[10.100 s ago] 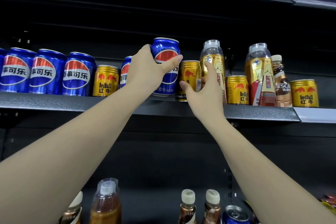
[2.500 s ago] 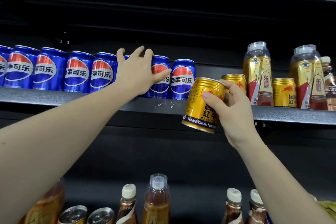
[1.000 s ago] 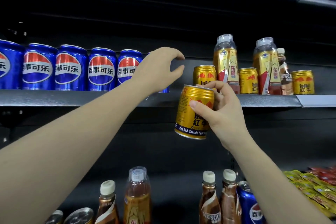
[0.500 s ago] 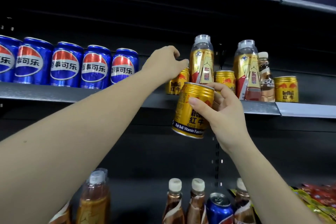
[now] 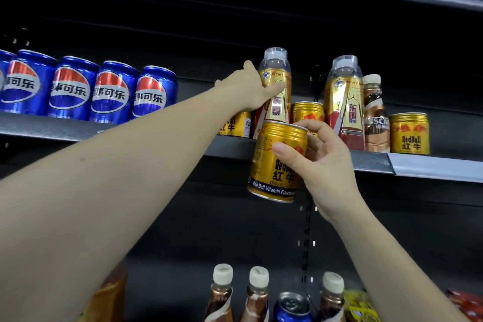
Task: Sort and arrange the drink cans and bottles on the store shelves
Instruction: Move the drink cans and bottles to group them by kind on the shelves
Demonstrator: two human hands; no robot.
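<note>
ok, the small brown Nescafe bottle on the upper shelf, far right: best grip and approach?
Wrap the brown Nescafe bottle around its narrow upper body just below the cream cap, coming from the front. It stands upright, wedged between the tall gold bottle with a clear cap on its left and the gold Red Bull can on its right, so its sides look blocked.

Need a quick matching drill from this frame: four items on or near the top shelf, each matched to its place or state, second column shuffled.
Things:
1. held Red Bull can
2. left gold bottle
3. Pepsi cans
4. Nescafe bottle

States:
A. row on the shelf's left
B. gripped by the left hand
C. in the right hand, below shelf level
D. between a gold bottle and a Red Bull can

Pairs: 1-C, 2-B, 3-A, 4-D
</note>
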